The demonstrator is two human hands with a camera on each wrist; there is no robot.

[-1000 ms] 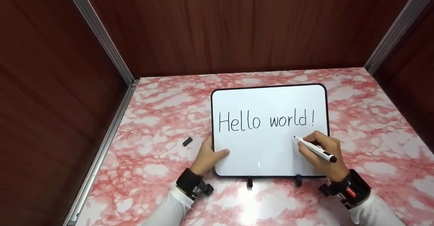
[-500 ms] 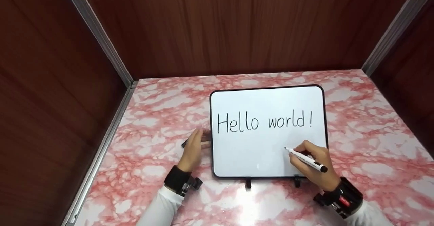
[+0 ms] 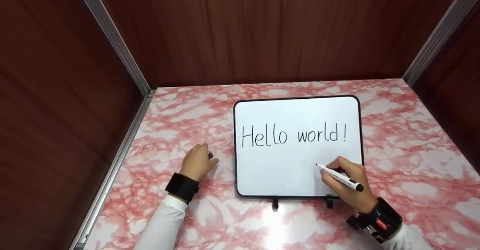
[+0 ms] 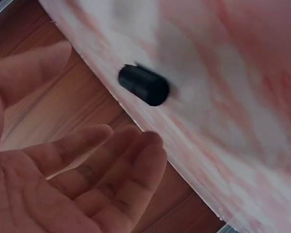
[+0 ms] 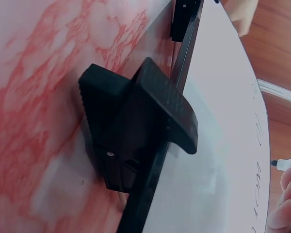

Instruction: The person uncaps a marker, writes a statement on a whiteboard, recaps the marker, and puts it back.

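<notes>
My left hand (image 3: 197, 164) is just over a small black marker cap (image 3: 210, 155) to the left of the whiteboard. In the left wrist view, its fingers are spread around the black cap (image 4: 144, 86) and apart from it. My right hand (image 3: 350, 184) pinches a white marker (image 3: 341, 177) with a black end, uncapped tip pointing up and left. This tip is in front of the lower right of the whiteboard (image 3: 270, 175), which reads "Hello world!" in black. The right wrist view shows the marker's tip (image 5: 275, 163) beside the board's face.
Two black feet, the left foot (image 3: 275, 202) and right foot (image 3: 329, 201), hold the board's lower edge. The table (image 3: 423, 145) has a red and white marbled top. Dark wooden panels (image 3: 262, 32) with metal edges enclose its back and sides.
My left hand has let go of the board's left edge and moved left to the cap. My right hand has drawn down and slightly left with the marker.
</notes>
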